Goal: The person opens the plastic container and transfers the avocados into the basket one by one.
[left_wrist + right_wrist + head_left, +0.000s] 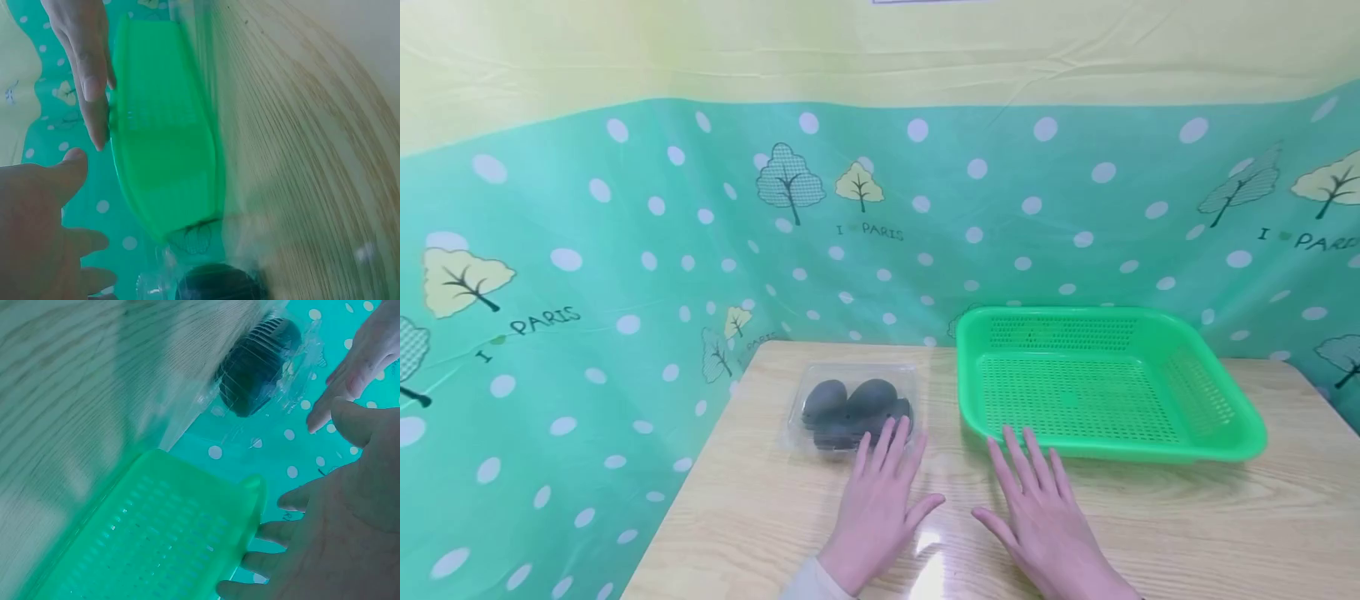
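Note:
My left hand (876, 517) is held palm down with its fingers spread, in front of a clear plastic box (917, 375). Inside the box lie several dark, smooth, oval things (872, 402) whose kind I cannot tell; the fingertips overlap the box's near right corner in the head view. My right hand (1048, 525) has its fingers straight and spread too, by the near left edge of a green plastic basket (1075, 452). In the wrist views both hands appear raised above the table, apart from the box and basket. Neither holds anything.
A light wood-grain table (737, 500) carries the box at left and the basket at right. Behind and to the left hangs a green cloth (917, 292) with white dots and printed trees, reaching the table's far edge.

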A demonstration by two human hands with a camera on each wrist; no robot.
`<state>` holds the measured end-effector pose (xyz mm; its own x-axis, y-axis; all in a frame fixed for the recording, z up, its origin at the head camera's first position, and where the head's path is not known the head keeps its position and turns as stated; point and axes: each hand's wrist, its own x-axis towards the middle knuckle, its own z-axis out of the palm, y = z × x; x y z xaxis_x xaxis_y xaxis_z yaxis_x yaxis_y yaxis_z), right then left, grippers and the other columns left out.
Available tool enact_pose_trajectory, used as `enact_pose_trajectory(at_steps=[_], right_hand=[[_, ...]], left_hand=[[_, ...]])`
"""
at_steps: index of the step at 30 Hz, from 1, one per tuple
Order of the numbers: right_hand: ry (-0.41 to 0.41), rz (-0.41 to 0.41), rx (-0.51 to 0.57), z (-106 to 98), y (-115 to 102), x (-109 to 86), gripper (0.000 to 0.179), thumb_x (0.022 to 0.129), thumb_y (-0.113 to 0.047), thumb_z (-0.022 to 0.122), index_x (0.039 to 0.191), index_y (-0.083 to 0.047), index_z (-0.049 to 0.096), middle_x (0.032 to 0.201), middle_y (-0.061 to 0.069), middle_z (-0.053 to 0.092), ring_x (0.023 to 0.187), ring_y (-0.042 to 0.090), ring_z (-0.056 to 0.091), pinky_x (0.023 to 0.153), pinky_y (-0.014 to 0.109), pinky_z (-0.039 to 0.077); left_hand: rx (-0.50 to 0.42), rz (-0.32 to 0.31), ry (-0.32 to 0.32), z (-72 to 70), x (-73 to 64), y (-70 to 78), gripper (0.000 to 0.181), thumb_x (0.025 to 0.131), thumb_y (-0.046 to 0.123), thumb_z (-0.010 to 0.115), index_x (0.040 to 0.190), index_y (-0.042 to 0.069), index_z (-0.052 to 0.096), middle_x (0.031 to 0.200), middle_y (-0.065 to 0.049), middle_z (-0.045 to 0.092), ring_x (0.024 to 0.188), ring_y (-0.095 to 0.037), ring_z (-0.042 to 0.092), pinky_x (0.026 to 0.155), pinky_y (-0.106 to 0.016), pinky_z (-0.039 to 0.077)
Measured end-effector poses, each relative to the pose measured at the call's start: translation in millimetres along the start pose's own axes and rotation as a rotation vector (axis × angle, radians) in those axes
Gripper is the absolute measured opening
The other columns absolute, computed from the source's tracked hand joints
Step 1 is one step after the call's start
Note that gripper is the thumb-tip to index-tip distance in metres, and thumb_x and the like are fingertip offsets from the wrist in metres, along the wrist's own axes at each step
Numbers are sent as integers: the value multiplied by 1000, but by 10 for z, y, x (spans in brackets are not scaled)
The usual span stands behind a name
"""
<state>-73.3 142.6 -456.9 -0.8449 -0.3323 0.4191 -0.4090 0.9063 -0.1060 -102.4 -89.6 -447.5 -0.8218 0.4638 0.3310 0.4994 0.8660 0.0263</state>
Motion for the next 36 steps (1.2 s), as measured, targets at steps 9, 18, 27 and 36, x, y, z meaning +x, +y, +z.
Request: enact_pose_trajectory(at_steps=[9,18,27,36], right_hand=[[-3,-3,9,-24,-53,59,81,96,-57,47,156,-6,25,165,15,14,153,30,-2,126,48,-2],[-13,-7,18,-20,-106,148,80,96,-56,49,155,-5,29,164,15,16,153,30,0,125,47,-5],[0,-34,32,5,-94,271,79,96,-57,46,154,-5,31,162,17,21,149,39,19,125,49,1],[-27,-77,37,38,-119,378,80,94,-52,54,153,-3,32,162,19,23,149,40,17,124,53,9]], left_hand=[[1,-14,13,-4,-6,-87,75,97,56,46,157,14,29,160,-16,30,149,-34,24,119,-58,25],[15,-43,-7,-62,24,-194,71,96,52,53,154,15,35,161,-16,28,150,-34,22,120,-58,23],[11,-77,-29,-105,58,-334,69,98,51,50,155,16,35,162,-16,26,150,-34,21,121,-58,21],[-21,-120,4,-104,51,-494,69,96,50,55,153,14,39,160,-17,28,149,-35,23,121,-58,20]])
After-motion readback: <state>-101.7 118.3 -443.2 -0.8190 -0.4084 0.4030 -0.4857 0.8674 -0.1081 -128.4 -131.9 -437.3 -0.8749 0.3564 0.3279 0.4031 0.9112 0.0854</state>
